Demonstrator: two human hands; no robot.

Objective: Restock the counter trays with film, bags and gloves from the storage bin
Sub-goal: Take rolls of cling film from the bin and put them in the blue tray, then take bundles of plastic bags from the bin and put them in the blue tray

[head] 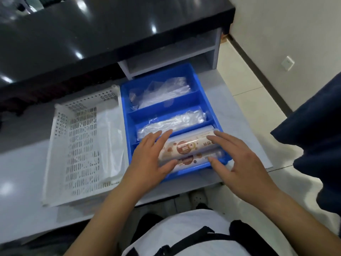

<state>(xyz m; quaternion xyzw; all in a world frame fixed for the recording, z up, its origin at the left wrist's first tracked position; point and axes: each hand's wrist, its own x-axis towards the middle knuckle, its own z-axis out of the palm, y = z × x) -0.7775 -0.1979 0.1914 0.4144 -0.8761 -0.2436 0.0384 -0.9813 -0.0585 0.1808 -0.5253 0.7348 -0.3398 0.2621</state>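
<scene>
A blue divided tray sits on the grey counter with three compartments. The far one holds clear plastic gloves or bags. A roll of clear bags lies in the middle one. In the near compartment lie two rolls of film with brown print. My left hand rests with straight fingers on the left end of the upper roll. My right hand has spread fingers over the rolls' right end and the tray's near corner.
A white perforated storage bin stands left of the tray, with a white plastic bag inside along its right side. A black raised counter runs behind. A dark blue cloth hangs at the right. Tiled floor lies beyond the counter's right edge.
</scene>
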